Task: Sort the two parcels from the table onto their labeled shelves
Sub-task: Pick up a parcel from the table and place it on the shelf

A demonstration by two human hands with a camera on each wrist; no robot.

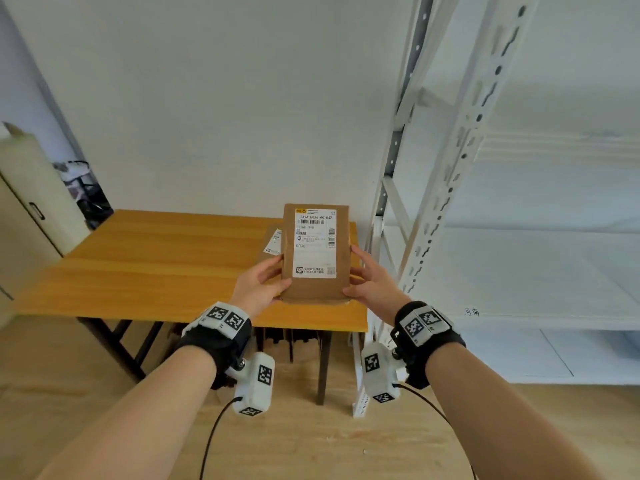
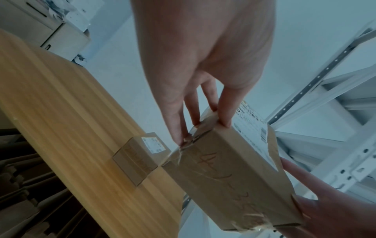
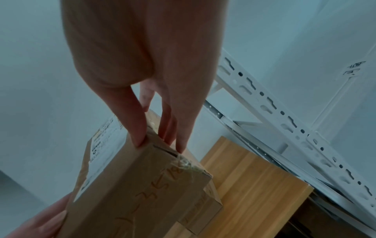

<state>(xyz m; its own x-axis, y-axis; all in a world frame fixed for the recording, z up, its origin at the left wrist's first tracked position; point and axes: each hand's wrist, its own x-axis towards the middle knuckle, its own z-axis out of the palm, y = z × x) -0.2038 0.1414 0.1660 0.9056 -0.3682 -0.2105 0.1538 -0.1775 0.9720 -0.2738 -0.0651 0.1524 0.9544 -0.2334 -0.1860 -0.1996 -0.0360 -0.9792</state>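
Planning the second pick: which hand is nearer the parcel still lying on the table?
Left. The left hand holds the raised parcel on the side next to the table parcel; the right hand holds the opposite side.

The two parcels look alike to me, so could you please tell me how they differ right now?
The lifted parcel is held upright between the left hand and right hand; the second parcel lies flat on the table. The lifted parcel looks larger, and its label faces the head camera. Both are brown cardboard with white labels.
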